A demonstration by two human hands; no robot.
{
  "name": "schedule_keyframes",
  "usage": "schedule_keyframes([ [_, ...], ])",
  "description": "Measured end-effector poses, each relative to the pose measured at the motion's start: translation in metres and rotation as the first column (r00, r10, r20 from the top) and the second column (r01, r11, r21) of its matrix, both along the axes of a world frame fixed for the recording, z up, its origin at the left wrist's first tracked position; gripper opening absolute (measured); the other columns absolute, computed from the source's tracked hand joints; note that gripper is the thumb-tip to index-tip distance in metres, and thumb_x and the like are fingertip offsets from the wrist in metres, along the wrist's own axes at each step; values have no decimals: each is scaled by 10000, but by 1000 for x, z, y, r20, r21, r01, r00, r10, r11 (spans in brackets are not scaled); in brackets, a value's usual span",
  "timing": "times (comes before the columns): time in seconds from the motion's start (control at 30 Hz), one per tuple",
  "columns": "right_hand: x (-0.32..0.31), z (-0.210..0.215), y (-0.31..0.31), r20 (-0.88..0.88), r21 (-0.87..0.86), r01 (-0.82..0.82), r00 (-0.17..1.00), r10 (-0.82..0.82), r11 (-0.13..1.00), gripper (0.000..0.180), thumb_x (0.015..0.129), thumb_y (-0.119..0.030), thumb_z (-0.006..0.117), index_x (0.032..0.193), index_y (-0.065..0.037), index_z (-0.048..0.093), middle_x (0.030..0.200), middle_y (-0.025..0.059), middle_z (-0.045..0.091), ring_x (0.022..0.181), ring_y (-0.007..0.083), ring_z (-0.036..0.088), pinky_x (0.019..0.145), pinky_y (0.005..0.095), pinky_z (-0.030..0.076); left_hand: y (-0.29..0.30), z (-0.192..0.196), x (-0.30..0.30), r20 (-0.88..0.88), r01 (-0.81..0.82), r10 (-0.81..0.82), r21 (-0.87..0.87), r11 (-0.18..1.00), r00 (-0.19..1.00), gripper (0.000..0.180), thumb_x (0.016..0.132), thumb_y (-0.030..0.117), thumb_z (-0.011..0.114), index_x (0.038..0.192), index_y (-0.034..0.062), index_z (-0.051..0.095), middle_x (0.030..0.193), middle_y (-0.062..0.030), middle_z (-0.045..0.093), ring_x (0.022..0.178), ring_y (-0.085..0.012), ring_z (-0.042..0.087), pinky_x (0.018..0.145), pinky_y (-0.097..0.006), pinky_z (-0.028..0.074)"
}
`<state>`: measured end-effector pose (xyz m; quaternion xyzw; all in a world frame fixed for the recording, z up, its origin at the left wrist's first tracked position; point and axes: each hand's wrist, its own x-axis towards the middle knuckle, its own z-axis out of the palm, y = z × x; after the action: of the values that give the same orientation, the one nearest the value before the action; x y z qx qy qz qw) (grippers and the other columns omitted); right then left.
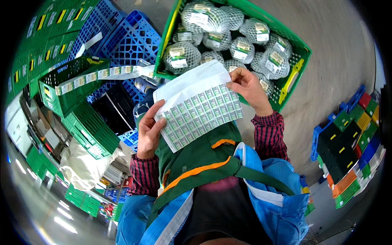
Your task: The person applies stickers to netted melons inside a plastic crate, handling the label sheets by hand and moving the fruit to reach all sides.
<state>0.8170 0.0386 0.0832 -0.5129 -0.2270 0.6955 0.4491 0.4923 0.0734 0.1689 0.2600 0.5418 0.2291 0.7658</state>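
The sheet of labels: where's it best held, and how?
Probably pinch the sheet by its left and right edges, one hand from each side, thumb on top: it is thin and broad, so most labels should stay uncovered. The left hand holds its left edge, the right hand its upper right.

Checked sleeves (270, 134), red-pink and black, cover both forearms, left and right of the frame's middle. A bright blue jacket (281, 171) with pale grey bands (261, 194) spreads across the lower edge, around a black top (220, 216). Above lies a dark green apron (204, 149) with curving orange trim (204, 171).
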Motion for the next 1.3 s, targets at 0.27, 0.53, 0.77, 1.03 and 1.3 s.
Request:
schedule_keyframes([
  [0.27, 24, 33, -56, 189, -87, 41, 982, -24, 995, 222, 824, 8, 664, 1046, 20, 646, 892, 3, 643, 768, 46, 552, 671, 209, 461, 1, -11, 41, -282, 338, -294, 123, 933, 913, 387, 841, -3, 668, 1216, -32, 577, 1124, -86, 629, 993, -124, 586, 873, -264, 468],
  [0.53, 46, 32, -115, 406, -92, 184, 904, -132, 979, 123, 848, -93, 679, 895, 21, 668, 738, 11, 648, 659, 38, 530, 587, 224, 444, -3, -24, 81, -493, 522, -300, 409, 749, 817, 102, 857, 4, 650, 955, -20, 637, 1206, -57, 531, 765, -43, 511, 663, -179, 409],
  [0.77, 64, 25, -132, 335, -72, 287, 909, -248, 955, 156, 831, -135, 710, 903, -10, 652, 742, 19, 621, 690, 61, 531, 598, 246, 442, -1, -27, 119, -418, 428, -238, 454, 782, 877, 69, 933, 67, 595, 980, 17, 594, 815, 57, 573, 756, -17, 467, 675, -180, 376],
  [1.03, 88, 23, -123, 775, 260, 7, 595, -212, 966, 135, 733, -53, 733, 861, -56, 692, 873, 55, 634, 832, 219, 596, 706, 310, 491, 4, -35, 138, -455, 476, -278, 408, 779, 846, 97, 923, 84, 617, 971, 0, 607, 794, 60, 570, 712, -12, 461, 631, -178, 371],
  [1.3, 84, 17, -108, 853, 382, -150, 436, -286, 912, 155, 699, -52, 720, 852, -68, 700, 878, 39, 631, 821, 218, 594, 710, 327, 505, 9, -49, 134, -337, 247, -202, 95, 964, 920, 136, 932, 139, 612, 942, 5, 633, 795, 33, 627, 657, -15, 526, 588, -184, 414],
])
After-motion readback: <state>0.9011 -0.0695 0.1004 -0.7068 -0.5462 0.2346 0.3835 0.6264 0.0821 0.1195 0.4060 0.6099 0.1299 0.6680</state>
